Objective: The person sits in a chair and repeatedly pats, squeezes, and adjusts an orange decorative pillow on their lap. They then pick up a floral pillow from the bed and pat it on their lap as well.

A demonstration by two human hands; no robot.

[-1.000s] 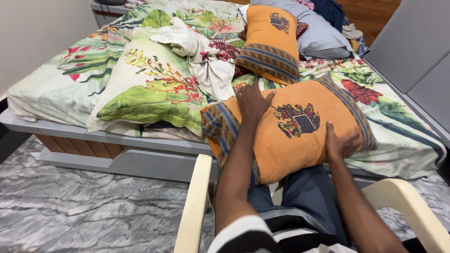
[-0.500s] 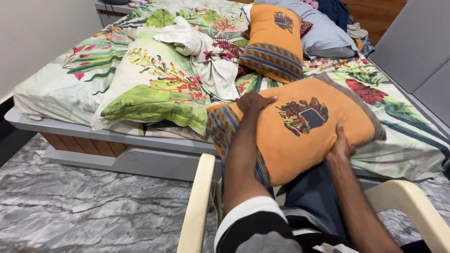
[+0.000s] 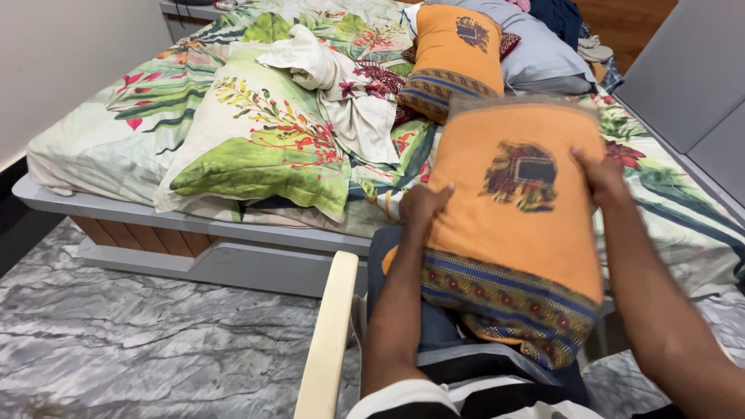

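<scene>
Between both hands, the orange pillow [image 3: 512, 209] now stands upright on the lap, turned from lying crosswise; left fingers [image 3: 423, 203] and right fingers [image 3: 599, 177] grip its sides, striped end nearest.

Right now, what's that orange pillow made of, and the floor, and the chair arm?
Orange pillow: soft woven cloth, matte, probably cotton; it dents under the left hand and right hand. Floor: grey veined stone, likely marble, slightly shiny. Chair arm: smooth cream plastic, it seems.
</scene>
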